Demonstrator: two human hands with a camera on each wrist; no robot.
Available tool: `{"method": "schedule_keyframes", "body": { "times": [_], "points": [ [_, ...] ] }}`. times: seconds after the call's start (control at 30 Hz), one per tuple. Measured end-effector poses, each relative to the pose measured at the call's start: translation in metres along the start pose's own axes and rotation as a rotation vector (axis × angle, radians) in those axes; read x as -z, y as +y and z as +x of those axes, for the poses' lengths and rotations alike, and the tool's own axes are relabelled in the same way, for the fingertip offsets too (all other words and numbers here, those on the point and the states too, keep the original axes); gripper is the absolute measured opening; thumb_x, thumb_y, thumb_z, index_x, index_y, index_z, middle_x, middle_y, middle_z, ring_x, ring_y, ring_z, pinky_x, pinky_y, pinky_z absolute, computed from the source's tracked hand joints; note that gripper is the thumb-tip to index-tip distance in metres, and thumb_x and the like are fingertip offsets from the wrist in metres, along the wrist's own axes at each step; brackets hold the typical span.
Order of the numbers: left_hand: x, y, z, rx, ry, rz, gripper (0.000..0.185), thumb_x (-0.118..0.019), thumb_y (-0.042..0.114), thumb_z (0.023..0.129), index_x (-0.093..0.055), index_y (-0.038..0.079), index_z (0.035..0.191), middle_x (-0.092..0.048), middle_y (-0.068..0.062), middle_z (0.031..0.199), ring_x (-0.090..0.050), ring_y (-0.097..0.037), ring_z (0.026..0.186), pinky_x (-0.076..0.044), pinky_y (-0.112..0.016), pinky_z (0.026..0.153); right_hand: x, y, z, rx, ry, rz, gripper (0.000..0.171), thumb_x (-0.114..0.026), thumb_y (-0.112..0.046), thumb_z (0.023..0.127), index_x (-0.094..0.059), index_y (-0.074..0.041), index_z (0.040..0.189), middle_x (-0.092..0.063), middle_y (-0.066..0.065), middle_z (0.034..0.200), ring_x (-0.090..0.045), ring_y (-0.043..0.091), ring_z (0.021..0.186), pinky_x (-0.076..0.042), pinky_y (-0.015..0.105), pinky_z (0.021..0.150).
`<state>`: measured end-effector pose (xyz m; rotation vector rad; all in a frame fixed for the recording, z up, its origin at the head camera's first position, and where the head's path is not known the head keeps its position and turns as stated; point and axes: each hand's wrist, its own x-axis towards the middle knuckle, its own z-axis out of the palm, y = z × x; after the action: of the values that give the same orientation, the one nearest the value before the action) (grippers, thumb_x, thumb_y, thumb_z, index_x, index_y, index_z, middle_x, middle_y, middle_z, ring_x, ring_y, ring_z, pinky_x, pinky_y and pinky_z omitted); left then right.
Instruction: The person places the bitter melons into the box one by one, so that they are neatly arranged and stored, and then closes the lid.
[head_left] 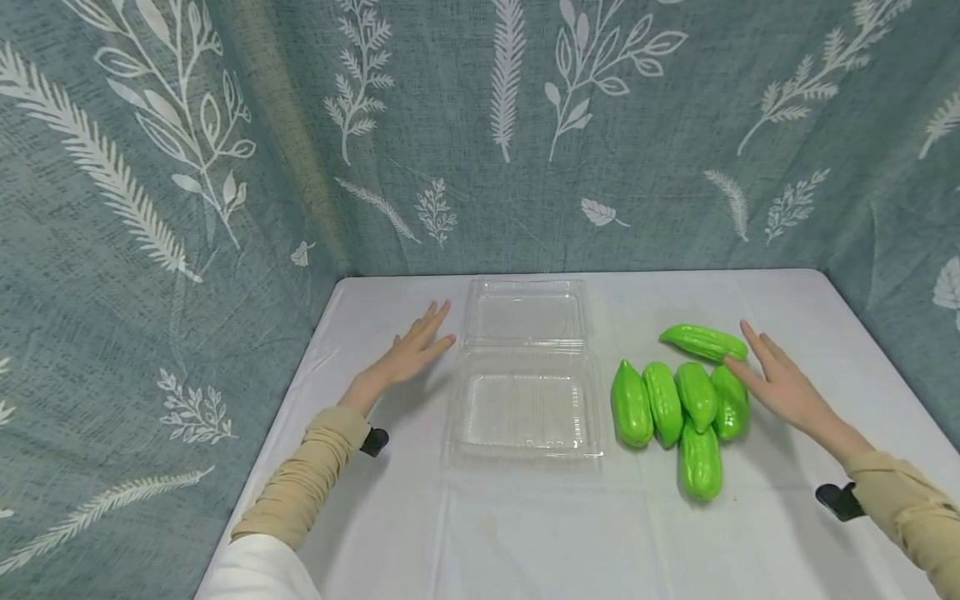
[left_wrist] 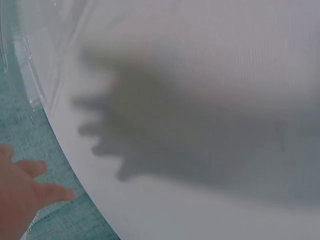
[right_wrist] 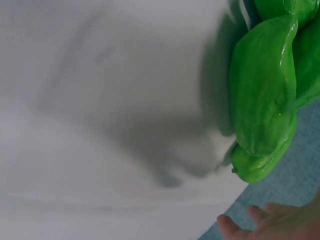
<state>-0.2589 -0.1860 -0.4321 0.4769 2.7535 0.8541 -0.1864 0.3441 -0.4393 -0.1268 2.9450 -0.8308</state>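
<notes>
Curtained-off booth, room type unclear: leaf-print drapes point(head_left: 510, 208) around white table point(head_left: 555, 533).

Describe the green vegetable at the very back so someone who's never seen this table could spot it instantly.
On the white table, find the clear open container, then the green vegetables to its right. Behind the row of four lies the rearmost vegetable. It alone stretches sideways, pointed tip toward the left; its neighbours run front to back.

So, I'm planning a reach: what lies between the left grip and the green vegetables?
In the head view, the open plastic box lies between the left grip and vegetables.
</notes>
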Motion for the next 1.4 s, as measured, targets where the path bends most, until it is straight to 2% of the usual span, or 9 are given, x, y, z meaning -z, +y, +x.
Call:
{"method": "schedule_keyframes", "body": {
  "times": [0.13, 0.33, 0.43, 0.57, 0.67, 0.83, 0.93, 1.17, 1.4],
  "points": [
    [-0.004, 0.0, 0.002, -0.02, -0.023, -0.059, 0.062, -0.03, 0.05, 0.092, 0.002, 0.034, 0.143, 0.009, 0.001, 0.15, -0.001, -0.037, 0.135, -0.001, -0.07, 0.1, -0.004, 0.002, -0.002, 0.019, 0.016, 0.017, 0.073, -0.036, -0.046, 0.092, 0.005, -0.016, 0.144, -0.009, 0.037, 0.14, -0.01, 0.056, 0.124, -0.014, 0.074, 0.091],
    [-0.01, 0.003, 0.002, -0.097, -0.039, -0.172, 0.064, -0.035, 0.045, 0.093, -0.003, 0.025, 0.145, 0.005, -0.002, 0.151, 0.001, -0.026, 0.138, -0.005, -0.053, 0.11, -0.006, -0.001, -0.005, 0.035, 0.011, 0.06, 0.072, -0.036, -0.043, 0.093, 0.003, -0.011, 0.144, -0.011, 0.034, 0.141, -0.014, 0.056, 0.123, -0.015, 0.072, 0.093],
    [-0.007, 0.015, -0.004, -0.11, -0.054, -0.211, 0.063, -0.037, 0.039, 0.094, -0.005, 0.018, 0.145, 0.003, -0.006, 0.15, 0.001, -0.026, 0.138, -0.005, -0.05, 0.112, -0.007, -0.002, -0.007, 0.02, -0.007, 0.071, 0.071, -0.034, -0.043, 0.094, 0.003, -0.009, 0.144, -0.01, 0.034, 0.141, -0.017, 0.057, 0.121, -0.018, 0.072, 0.092],
    [-0.01, 0.014, -0.004, -0.12, -0.054, -0.244, 0.063, -0.038, 0.04, 0.094, -0.007, 0.019, 0.145, 0.0, -0.004, 0.15, -0.002, -0.027, 0.137, -0.007, -0.049, 0.112, -0.01, -0.002, -0.009, -0.001, -0.034, 0.065, 0.071, -0.032, -0.043, 0.094, 0.004, -0.007, 0.143, -0.012, 0.036, 0.14, -0.025, 0.058, 0.116, -0.026, 0.071, 0.088],
    [-0.017, 0.004, 0.002, -0.144, -0.033, -0.26, 0.062, -0.04, 0.043, 0.092, -0.01, 0.026, 0.145, -0.004, 0.0, 0.151, -0.006, -0.024, 0.138, -0.01, -0.046, 0.112, -0.012, -0.003, -0.01, -0.017, -0.05, 0.079, 0.071, -0.031, -0.043, 0.094, 0.004, -0.006, 0.143, -0.013, 0.038, 0.138, -0.028, 0.059, 0.114, -0.031, 0.07, 0.086],
    [-0.02, 0.005, 0.002, -0.194, -0.028, -0.298, 0.06, -0.043, 0.035, 0.093, -0.017, 0.017, 0.144, -0.012, -0.006, 0.15, -0.016, -0.023, 0.136, -0.018, -0.041, 0.112, -0.014, -0.003, -0.011, -0.059, -0.085, 0.117, 0.071, -0.03, -0.045, 0.094, 0.006, -0.008, 0.143, -0.015, 0.042, 0.134, -0.029, 0.059, 0.114, -0.034, 0.069, 0.085],
    [-0.023, 0.005, 0.003, -0.213, -0.039, -0.328, 0.059, -0.045, 0.031, 0.093, -0.021, 0.011, 0.143, -0.016, -0.009, 0.149, -0.021, -0.026, 0.134, -0.021, -0.042, 0.111, -0.017, -0.002, -0.01, -0.076, -0.099, 0.117, 0.072, -0.03, -0.046, 0.094, 0.005, -0.008, 0.143, -0.017, 0.043, 0.133, -0.03, 0.058, 0.114, -0.036, 0.067, 0.085],
    [-0.03, 0.002, 0.007, -0.221, -0.025, -0.373, 0.053, -0.05, 0.024, 0.092, -0.032, 0.009, 0.139, -0.025, -0.011, 0.146, -0.034, -0.035, 0.127, -0.027, -0.05, 0.106, -0.022, -0.001, -0.009, -0.085, -0.104, 0.082, 0.072, -0.032, -0.047, 0.093, -0.003, -0.004, 0.143, -0.02, 0.041, 0.133, -0.032, 0.057, 0.112, -0.039, 0.065, 0.084],
    [-0.037, -0.002, 0.01, -0.324, 0.019, -0.451, 0.048, -0.054, 0.012, 0.089, -0.04, -0.001, 0.133, -0.028, -0.02, 0.142, -0.03, -0.031, 0.13, -0.032, -0.043, 0.106, -0.025, 0.0, -0.008, -0.075, -0.109, 0.069, 0.07, -0.034, -0.044, 0.093, -0.01, -0.001, 0.142, -0.019, 0.039, 0.135, -0.033, 0.057, 0.113, -0.039, 0.065, 0.086]
  ]
}}
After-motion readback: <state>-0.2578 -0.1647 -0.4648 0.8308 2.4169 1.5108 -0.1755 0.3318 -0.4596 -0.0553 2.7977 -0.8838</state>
